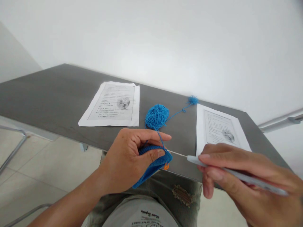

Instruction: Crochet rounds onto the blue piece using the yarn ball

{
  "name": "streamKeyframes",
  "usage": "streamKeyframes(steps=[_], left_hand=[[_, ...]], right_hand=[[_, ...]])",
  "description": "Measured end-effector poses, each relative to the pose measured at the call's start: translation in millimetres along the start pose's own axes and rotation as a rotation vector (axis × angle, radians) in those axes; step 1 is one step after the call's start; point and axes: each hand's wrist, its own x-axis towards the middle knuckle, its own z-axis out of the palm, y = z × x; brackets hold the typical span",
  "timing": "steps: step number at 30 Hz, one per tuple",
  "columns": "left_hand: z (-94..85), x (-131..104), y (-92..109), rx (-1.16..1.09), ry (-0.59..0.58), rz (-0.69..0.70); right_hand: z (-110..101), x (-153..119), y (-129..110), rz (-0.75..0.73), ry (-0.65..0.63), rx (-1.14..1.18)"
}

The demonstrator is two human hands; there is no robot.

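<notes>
My left hand (132, 157) pinches a blue crochet piece (151, 170) between thumb and fingers, over the table's near edge. Its index finger points out to the right, with a blue strand running over it. A small orange stitch marker (166, 165) hangs at the piece's right end. My right hand (234, 176) is closed around the pale grey handle of a crochet hook (248, 179). The hook's thin shaft reaches left to the upper right corner of the piece; its tip is hidden there. Just beyond my left hand lies a ball of blue yarn (157, 116).
A printed sheet (113, 104) lies left of the yarn ball on the grey table (47, 88), another sheet (217, 126) to the right, partly behind my right hand. A yarn strand leads to a small blue tuft (193, 100) by the white wall. Metal chair legs (14, 151) stand at left.
</notes>
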Motion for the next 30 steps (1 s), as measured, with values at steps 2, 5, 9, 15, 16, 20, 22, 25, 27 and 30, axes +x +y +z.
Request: streamKeyframes(steps=[2, 5, 9, 15, 16, 20, 22, 25, 27, 30], left_hand=[[6.8, 0.4, -1.0, 0.030, 0.035, 0.042], [18.2, 1.3, -2.9, 0.093, 0.125, 0.090], [27.5, 1.5, -4.4, 0.046, 0.253, 0.076], [27.9, 3.5, -11.7, -0.145, 0.300, 0.024], [27.7, 4.4, -13.6, -0.210, 0.295, 0.004], [26.0, 8.0, -17.7, -0.557, 0.189, -0.077], [22.6, 9.2, -17.0, -0.680, 0.110, -0.112], [13.8, 9.7, -14.1, -0.730, -0.005, -0.166], [7.3, 9.4, -12.5, -0.707, -0.053, -0.203], [0.3, 8.9, -11.4, -0.662, -0.083, -0.238]], right_hand=[[18.3, -3.5, 12.6, 0.207, 0.204, 0.368], [45.4, -10.0, 28.4, 0.314, 0.323, 0.523], [66.0, -15.0, 34.4, -0.015, 0.443, 0.089], [82.4, -20.5, 38.1, 0.053, 0.518, 0.161], [84.0, -22.1, 38.9, 0.013, 0.525, 0.070], [84.6, -28.9, 40.9, -0.274, 0.448, -0.388], [81.0, -29.5, 40.8, -0.337, 0.422, -0.410], [69.9, -23.5, 37.8, -0.328, 0.362, -0.262], [59.2, -16.1, 34.3, -0.315, 0.294, -0.150], [41.4, -5.4, 29.3, -0.326, 0.193, -0.049]])
